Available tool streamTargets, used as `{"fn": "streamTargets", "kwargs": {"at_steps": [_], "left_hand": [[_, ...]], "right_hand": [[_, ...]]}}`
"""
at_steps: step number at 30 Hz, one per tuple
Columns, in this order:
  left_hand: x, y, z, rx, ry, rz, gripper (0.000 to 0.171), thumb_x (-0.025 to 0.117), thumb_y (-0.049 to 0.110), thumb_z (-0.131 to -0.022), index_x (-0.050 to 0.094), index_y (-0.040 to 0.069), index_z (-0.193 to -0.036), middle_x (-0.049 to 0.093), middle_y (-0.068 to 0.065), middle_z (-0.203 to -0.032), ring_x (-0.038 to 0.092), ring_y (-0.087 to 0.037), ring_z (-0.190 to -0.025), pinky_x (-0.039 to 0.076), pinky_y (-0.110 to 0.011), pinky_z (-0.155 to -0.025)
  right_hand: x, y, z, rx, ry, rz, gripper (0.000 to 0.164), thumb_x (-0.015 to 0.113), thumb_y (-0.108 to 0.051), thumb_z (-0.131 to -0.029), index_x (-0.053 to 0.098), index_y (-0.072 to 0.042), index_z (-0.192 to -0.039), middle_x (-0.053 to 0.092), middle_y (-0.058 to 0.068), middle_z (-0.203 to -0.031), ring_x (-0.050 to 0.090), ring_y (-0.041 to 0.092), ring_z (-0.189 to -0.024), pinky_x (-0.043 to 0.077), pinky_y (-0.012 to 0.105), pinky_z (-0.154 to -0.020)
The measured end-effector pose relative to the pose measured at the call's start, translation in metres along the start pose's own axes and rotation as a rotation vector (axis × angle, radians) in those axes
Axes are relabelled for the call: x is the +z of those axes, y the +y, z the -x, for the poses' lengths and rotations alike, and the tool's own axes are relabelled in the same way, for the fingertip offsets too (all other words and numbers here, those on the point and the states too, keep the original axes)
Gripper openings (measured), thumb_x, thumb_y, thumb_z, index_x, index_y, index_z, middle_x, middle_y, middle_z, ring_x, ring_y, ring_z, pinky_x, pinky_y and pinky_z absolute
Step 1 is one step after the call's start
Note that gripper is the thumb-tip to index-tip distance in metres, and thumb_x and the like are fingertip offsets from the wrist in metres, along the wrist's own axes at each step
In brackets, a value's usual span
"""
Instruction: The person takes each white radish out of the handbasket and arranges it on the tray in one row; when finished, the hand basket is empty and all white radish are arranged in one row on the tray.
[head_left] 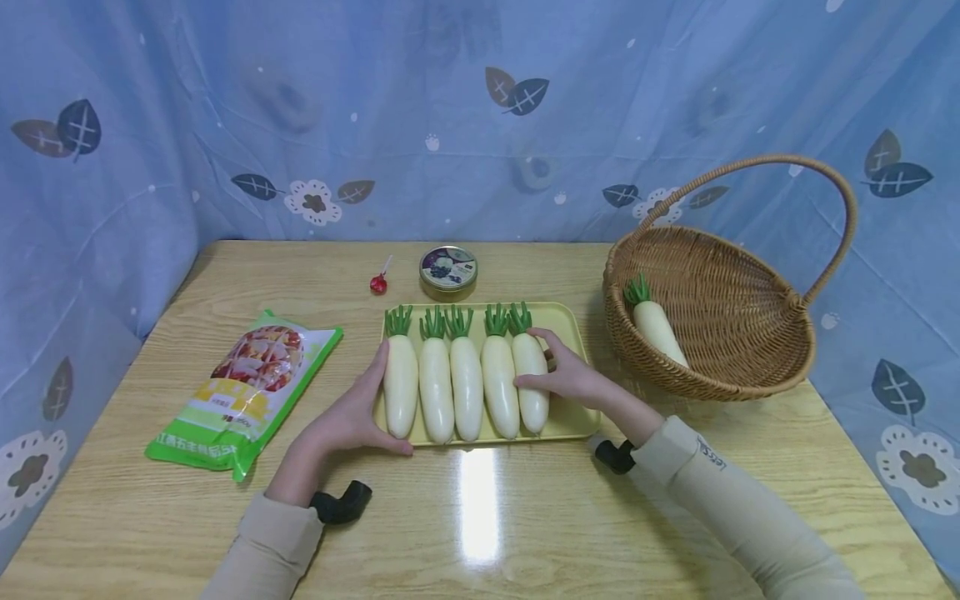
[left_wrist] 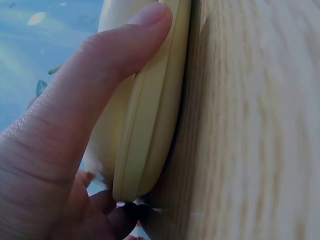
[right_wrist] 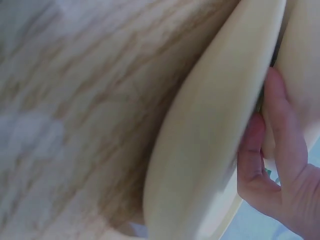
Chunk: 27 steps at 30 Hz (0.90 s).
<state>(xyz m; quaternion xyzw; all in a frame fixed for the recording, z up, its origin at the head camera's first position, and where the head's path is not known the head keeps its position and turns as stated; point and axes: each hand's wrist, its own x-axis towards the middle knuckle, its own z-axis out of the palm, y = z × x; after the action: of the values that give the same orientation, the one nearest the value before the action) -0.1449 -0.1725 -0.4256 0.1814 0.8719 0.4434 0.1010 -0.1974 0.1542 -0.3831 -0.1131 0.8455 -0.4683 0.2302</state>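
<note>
Several white radishes with green tops stand side by side on a yellow tray [head_left: 567,325]. My right hand [head_left: 566,377] holds the rightmost radish [head_left: 531,387], thumb on its near left side and fingers along its right. In the right wrist view, that hand's thumb and fingers meet beside the pale radish [right_wrist: 302,65], behind the tray's rim [right_wrist: 205,120]. At the tray's front left corner, my left hand [head_left: 352,421] grips the tray, next to the leftmost radish [head_left: 401,387]. The left wrist view shows its thumb on the tray rim [left_wrist: 147,120]; its other fingers are partly hidden.
A wicker basket [head_left: 720,308] with a tall handle stands on the right, one radish [head_left: 658,333] inside. Left lies a green-edged food bag [head_left: 243,392]. Behind the tray are a round tin [head_left: 447,271] and a red lollipop [head_left: 378,284]. A blue curtain [head_left: 435,108] hangs behind the table.
</note>
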Motion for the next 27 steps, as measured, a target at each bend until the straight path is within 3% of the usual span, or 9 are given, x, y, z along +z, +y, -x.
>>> {"fn": "streamTargets", "kwargs": {"at_steps": [6,14,19,27], "left_hand": [[-0.0011,0.0033,0.0008,-0.012,-0.003,0.006,0.147,0.09,0.037,-0.048,-0.018,0.008,-0.144,-0.011,-0.014,-0.151,-0.001,-0.032,-0.137,0.008,-0.051,-0.108],[-0.001,0.0048,0.0006,-0.026,-0.008,0.007,0.147,0.09,0.034,-0.047,-0.018,0.008,-0.143,-0.013,-0.013,-0.151,-0.003,-0.031,-0.137,0.007,-0.051,-0.108],[-0.0008,0.0044,0.0008,-0.031,-0.007,0.009,0.148,0.09,0.035,-0.047,-0.019,0.008,-0.143,-0.012,-0.014,-0.151,-0.002,-0.032,-0.137,0.006,-0.053,-0.108],[-0.0004,0.0053,0.001,-0.039,-0.01,0.013,0.147,0.09,0.035,-0.049,-0.019,0.009,-0.143,-0.013,-0.013,-0.151,-0.003,-0.032,-0.137,0.006,-0.053,-0.108]], "right_hand": [[0.0014,0.0042,-0.0048,-0.015,0.007,0.039,0.086,0.072,-0.028,-0.079,0.018,-0.014,-0.144,0.043,0.024,-0.118,0.055,0.031,-0.098,0.05,0.035,-0.07],[0.0025,0.0069,-0.0071,-0.107,-0.008,0.104,0.088,0.071,-0.029,-0.08,0.016,-0.006,-0.144,0.043,0.022,-0.126,0.047,0.033,-0.112,0.043,0.043,-0.088],[0.0019,0.0076,-0.0074,-0.153,-0.025,0.132,0.086,0.068,-0.027,-0.083,0.013,-0.002,-0.143,0.043,0.025,-0.125,0.047,0.035,-0.113,0.04,0.046,-0.092],[0.0008,0.0073,-0.0059,-0.083,-0.013,0.213,0.085,0.068,-0.035,-0.082,0.015,-0.012,-0.145,0.034,0.026,-0.123,0.038,0.034,-0.109,0.041,0.042,-0.083]]}}
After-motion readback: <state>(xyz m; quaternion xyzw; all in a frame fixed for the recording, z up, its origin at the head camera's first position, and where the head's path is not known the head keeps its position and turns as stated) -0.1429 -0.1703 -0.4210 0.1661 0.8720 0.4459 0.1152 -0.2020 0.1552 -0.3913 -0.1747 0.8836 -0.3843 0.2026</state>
